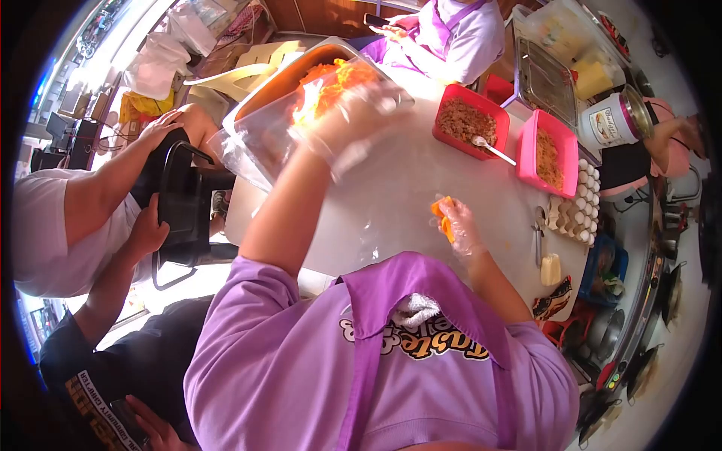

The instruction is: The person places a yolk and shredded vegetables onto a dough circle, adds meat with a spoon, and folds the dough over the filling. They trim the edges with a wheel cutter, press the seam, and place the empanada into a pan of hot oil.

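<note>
My left hand [357, 128], in a clear plastic glove, is over the near right side of a large metal tray [244, 105]. Motion smears its fingers, so its grip cannot be made out. A bright orange dough-like mass [335, 83] lies in the tray, with a clear plastic sheet [263, 128] draped along its near side. Lower over the table, my right hand [464, 231], also gloved, is closed round a small piece of orange dough [446, 216].
Two pink tubs of brown crumbly filling, one [470, 120] with a white spoon [492, 150], stand on the white table [391, 195]. Eggs [583, 199], scissors [538, 233] and a lidded jar [613, 120] are at right. People sit at left and behind.
</note>
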The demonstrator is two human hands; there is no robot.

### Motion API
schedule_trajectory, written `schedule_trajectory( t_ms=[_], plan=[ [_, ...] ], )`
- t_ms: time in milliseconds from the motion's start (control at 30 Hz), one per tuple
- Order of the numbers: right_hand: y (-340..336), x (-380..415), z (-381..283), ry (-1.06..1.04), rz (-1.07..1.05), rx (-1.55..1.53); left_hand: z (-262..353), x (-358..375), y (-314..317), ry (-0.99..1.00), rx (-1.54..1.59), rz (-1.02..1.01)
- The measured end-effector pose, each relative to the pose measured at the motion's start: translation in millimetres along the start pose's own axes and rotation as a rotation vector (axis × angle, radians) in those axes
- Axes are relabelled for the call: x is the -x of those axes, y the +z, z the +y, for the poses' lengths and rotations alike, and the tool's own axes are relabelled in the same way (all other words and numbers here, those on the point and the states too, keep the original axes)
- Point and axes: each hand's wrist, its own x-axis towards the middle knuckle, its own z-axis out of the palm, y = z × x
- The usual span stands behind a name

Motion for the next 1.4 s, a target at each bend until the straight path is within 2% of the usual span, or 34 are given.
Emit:
schedule_trajectory(
  t_ms=[33,67,100,133,200,233,300,333,400,433,500,567,600,700,733,800,833,933,967,1033,1100,1133,1167,1233,1267,1300,1367,1400],
  plan=[
    [-9.9,-5.3,11.9,0.004,-0.007,0.003,-24.6,-19.7,-27.4,-0.056,-0.286,0.028],
    [-24.5,-14.6,28.3,-0.198,0.088,0.414,-40.1,-21.0,-47.6,-0.082,-0.398,0.197],
    [-34.6,-19.0,36.0,-0.405,0.185,0.823,-97.7,-23.3,-73.1,0.234,-1.070,0.208],
    [-39.0,-15.6,34.4,-0.404,0.180,0.826,-153.4,-25.9,-88.0,0.265,-1.139,0.391],
    [-46.0,-9.2,28.4,-0.568,0.016,1.065,-78.6,-11.7,-109.4,-0.640,-0.938,0.050],
    [-47.1,-8.1,25.7,-0.568,0.009,1.067,-109.4,-3.6,-117.2,-0.547,-0.888,0.054],
    [-43.4,-5.6,20.3,-0.577,0.120,1.406,-89.9,3.2,-132.4,-0.815,-0.642,-0.148],
    [-39.2,-3.8,16.9,-0.572,0.113,1.406,-76.4,8.6,-134.1,-0.823,-0.641,-0.151],
    [-19.2,2.5,-1.6,-0.579,0.224,1.373,-51.1,21.8,-123.9,-0.671,-0.483,0.016],
    [-12.5,2.3,-9.0,-0.578,0.218,1.379,-50.8,30.1,-116.0,-0.676,-0.477,0.018],
    [1.5,-1.7,-21.3,-0.653,0.160,1.399,-46.5,49.3,-100.1,-0.089,-0.994,-0.019],
    [14.4,-9.7,-28.5,-0.690,0.132,1.403,-19.4,66.5,-80.1,-0.314,-0.952,0.034],
    [21.6,-12.8,-32.2,-0.720,0.113,1.401,-8.2,68.8,-78.9,-0.383,-0.831,-0.158],
    [48.5,-15.9,-51.7,-0.804,0.043,1.366,-23.9,93.5,-48.4,-0.243,-0.927,-0.083],
    [54.5,-18.1,-55.7,-0.808,0.035,1.370,-27.0,95.3,-41.8,-0.249,-0.925,-0.076],
    [63.7,-24.6,-64.9,-0.935,0.011,1.366,-30.2,94.8,-32.9,-0.418,-0.915,-0.105],
    [67.4,-28.4,-70.6,-0.939,0.005,1.370,-29.5,95.3,-31.0,-0.422,-0.912,-0.099],
    [79.7,-39.6,-88.7,-1.051,-0.013,1.353,-27.6,100.8,-22.4,-0.385,-0.813,0.104],
    [84.4,-42.4,-96.0,-1.093,-0.005,1.275,-30.7,103.8,-21.2,-0.390,-0.813,0.108],
    [89.6,-53.6,-106.6,-1.135,-0.002,1.197,-36.5,109.9,-20.8,-0.270,-0.854,0.243],
    [98.8,-60.2,-119.9,-1.196,0.066,1.107,-30.4,120.6,-30.3,-0.277,-0.906,0.245],
    [108.1,-54.7,-130.2,-1.109,0.100,1.063,-21.2,127.6,-36.9,-0.340,-0.885,0.281],
    [112.5,-55.4,-137.8,-1.107,0.098,1.064,-11.3,135.2,-43.6,-0.403,-0.864,0.314],
    [121.3,-70.1,-149.3,-1.184,-0.016,1.049,9.5,149.3,-56.0,-0.592,-0.736,0.384],
    [126.1,-82.2,-150.3,-1.205,-0.029,1.075,0.2,162.4,-54.2,-0.602,-0.659,0.513],
    [135.4,-89.8,-154.1,-1.200,-0.029,1.076,-0.2,168.3,-64.4,-0.690,-0.746,0.448],
    [161.4,-100.5,-160.2,-1.381,-0.299,1.034,-12.6,188.8,-65.4,-0.785,-0.262,0.672],
    [172.2,-108.2,-157.2,-1.377,-0.299,1.034,-18.2,196.5,-70.5,-0.747,-0.167,0.712]
  ],
)
